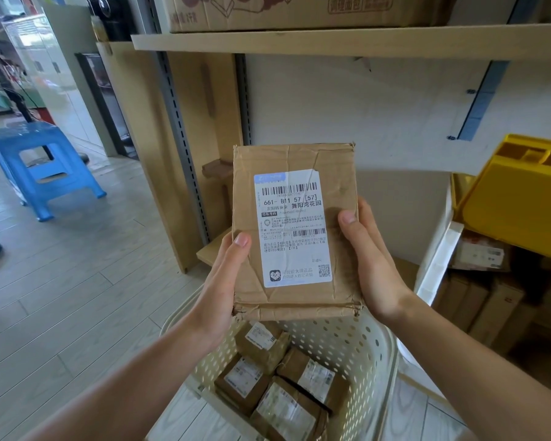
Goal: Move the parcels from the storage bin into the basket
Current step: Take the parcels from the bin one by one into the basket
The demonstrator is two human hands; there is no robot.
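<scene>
We hold a brown parcel (295,230) up in front of us, right above the basket (376,351). Our left hand (223,281) and right hand (368,265) wrap around its two sides, thumbs on the front, so the label faces us (maybe to read it). Four parcels (277,380) lie in the basket already. More sit under the yellow bin (519,198).

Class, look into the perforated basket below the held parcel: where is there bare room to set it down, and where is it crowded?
The cream perforated plastic basket has little bare floor showing. Four brown paper-wrapped parcels crowd its bottom, touching and overlapping. Open space lies above them, bordered by the right perforated wall. The flat brown cardboard parcel, held by the left hand and right hand, would land on top.
</scene>
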